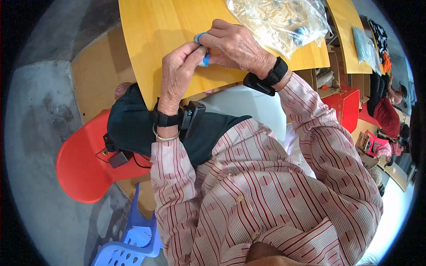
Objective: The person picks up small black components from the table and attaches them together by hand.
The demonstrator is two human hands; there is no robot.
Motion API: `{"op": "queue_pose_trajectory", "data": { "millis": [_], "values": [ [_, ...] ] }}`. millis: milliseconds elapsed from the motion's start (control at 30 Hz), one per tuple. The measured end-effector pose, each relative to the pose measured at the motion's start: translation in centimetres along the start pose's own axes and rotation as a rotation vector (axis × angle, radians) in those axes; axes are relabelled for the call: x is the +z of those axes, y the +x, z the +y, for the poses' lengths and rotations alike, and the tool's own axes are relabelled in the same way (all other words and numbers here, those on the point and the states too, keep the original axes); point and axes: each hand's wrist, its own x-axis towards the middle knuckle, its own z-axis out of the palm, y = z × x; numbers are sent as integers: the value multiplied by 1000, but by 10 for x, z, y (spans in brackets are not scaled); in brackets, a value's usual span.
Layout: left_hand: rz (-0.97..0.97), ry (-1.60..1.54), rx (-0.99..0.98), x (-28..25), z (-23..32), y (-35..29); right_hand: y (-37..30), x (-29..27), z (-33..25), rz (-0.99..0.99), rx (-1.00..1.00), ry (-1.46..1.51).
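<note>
Head view: our left hand [177, 71] and right hand [235, 44] both pinch a small blue piece [202, 48] above the desk's [142, 40] near edge. Keep each grip tight; clear bag [279, 22] stays beside.

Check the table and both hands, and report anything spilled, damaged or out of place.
Nothing stands out. Both hands, left hand and right hand, pinch a small blue piece over the yellow table. The clear plastic bag of small parts lies on the table with nothing visibly spilled.
</note>
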Motion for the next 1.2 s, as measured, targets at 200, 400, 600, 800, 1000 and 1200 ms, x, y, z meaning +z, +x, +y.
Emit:
{"op": "queue_pose_trajectory", "data": {
  "millis": [200,400,600,800,1000,1200],
  "values": [
    [29,4,12,5,3,-1,-2,1,1,33,7,26],
    [-116,-298,-68,1,8,-1,-5,1,2,83,21,46],
    [-115,-333,-152,-3,11,-2,-5,-1,1,95,53,55],
    [-155,-270,-130,-4,12,-3,-7,-2,2,83,44,71],
    [-170,-342,-106,-5,7,-2,-10,0,4,107,32,103],
    [-88,-215,-68,1,6,-6,-13,4,4,91,24,113]
  ]
}}
